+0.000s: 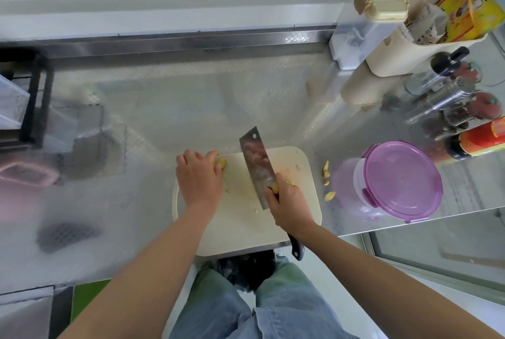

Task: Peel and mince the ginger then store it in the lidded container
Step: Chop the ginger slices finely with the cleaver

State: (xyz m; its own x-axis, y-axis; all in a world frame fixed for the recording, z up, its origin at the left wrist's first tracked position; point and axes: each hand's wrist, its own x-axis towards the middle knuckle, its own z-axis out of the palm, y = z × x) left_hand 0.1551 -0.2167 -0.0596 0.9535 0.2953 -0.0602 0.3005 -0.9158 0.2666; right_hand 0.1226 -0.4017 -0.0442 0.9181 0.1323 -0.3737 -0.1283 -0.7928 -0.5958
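Curled fingers of the left hand [198, 177] hold the knobbly yellow ginger [220, 164], mostly hidden, at the far-left corner of the smooth cream board [299, 174]; right hand [289, 203] fingers wrap the half-covered handle of the steel cleaver [257, 166].

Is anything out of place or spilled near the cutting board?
Yes. A few ginger scraps lie off the cutting board, on the steel counter, between the board and the purple-lidded container.

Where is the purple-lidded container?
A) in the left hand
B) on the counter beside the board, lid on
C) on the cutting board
B: the clear round container with purple lid sits closed on the steel counter, right of the white cutting board.
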